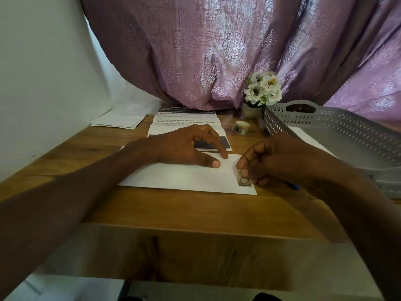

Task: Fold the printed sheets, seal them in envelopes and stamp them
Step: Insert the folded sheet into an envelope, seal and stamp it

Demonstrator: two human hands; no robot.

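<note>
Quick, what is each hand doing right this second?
Left hand: open, fingers spread, holding the envelope flat on the table.
Right hand: fingers curled, thumb and fingertips pressing the stamp onto the envelope's corner.

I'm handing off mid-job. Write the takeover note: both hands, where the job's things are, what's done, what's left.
Left hand: fingers spread flat, holding down the white paper envelope on the wooden table.
Right hand: pinching the small grey postage stamp at the envelope's near right corner.
Roll of stamps sits behind, beside the grey perforated plastic tray. Printed sheets lie behind the left hand; spare white envelopes lie far left.
Done: stamp placed on this envelope.
Left: press it down, then do the remaining sheets.
</note>
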